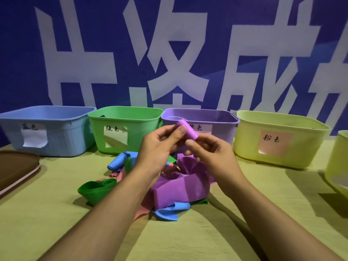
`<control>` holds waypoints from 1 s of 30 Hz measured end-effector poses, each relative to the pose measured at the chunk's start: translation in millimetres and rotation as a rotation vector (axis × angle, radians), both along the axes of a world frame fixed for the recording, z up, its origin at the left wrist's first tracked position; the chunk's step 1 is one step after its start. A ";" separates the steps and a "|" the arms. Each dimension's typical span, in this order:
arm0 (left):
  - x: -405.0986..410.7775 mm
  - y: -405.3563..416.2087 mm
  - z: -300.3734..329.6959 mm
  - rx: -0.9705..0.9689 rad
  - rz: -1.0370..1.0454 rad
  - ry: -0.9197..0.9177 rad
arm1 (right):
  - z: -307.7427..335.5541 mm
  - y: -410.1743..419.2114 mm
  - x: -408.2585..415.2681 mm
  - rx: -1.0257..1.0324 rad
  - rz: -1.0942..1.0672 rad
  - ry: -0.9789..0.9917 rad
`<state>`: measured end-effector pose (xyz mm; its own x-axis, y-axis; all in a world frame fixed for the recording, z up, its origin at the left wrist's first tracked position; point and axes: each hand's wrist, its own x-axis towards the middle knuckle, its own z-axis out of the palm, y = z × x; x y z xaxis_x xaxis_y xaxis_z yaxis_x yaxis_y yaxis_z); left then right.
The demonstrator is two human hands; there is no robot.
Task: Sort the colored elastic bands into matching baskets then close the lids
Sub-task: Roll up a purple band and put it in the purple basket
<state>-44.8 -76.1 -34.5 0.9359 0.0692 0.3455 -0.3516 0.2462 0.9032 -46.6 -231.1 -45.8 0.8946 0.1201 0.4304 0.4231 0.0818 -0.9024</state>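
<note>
Just in front of the purple basket [199,115], both hands work one rolled purple band [186,130]: left hand [160,146] pinches its far-left end, right hand [209,149] curls its fingers [189,143] round the near-right end. The roll's long axis slants from far-left to near-right. It looks light, soft and stretchy, likely to spring open, so hold it mid-roll. The remaining bands [169,185] lie heaped on the counter [56,223] below.
</note>
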 end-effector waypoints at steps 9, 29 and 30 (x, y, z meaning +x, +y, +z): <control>13.4 12.2 -7.4 0.098 0.218 -0.061 | -10.1 -11.8 10.7 -0.442 -0.413 -0.299; 133.0 -26.8 107.9 1.345 0.094 0.097 | -18.1 -26.2 21.7 -0.600 -0.661 -0.402; 142.5 -27.7 104.9 1.386 0.071 0.137 | -18.3 -26.7 22.0 -0.608 -0.665 -0.402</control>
